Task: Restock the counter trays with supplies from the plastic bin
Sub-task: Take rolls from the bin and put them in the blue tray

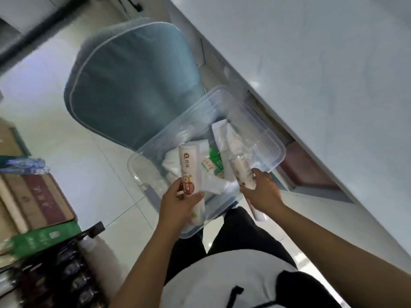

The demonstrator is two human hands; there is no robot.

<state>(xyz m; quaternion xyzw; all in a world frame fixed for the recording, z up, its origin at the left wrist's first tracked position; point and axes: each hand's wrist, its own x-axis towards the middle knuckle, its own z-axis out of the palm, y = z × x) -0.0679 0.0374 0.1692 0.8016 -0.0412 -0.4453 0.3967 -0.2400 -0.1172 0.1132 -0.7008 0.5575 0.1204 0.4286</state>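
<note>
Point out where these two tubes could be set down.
Free: the white counter right of the plastic bin, and the blue chair cushion behind it. Crowded: the bin's inside, and the cardboard boxes stacked left.

Head camera, steep downward tilt, close over plastic bin (262,121), frame rotated

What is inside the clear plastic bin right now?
Inside the clear plastic bin: white packets, a green-and-white packet, clear wrappers. Left hand and right hand each hold a tube above it. Lower layers are covered.
</note>
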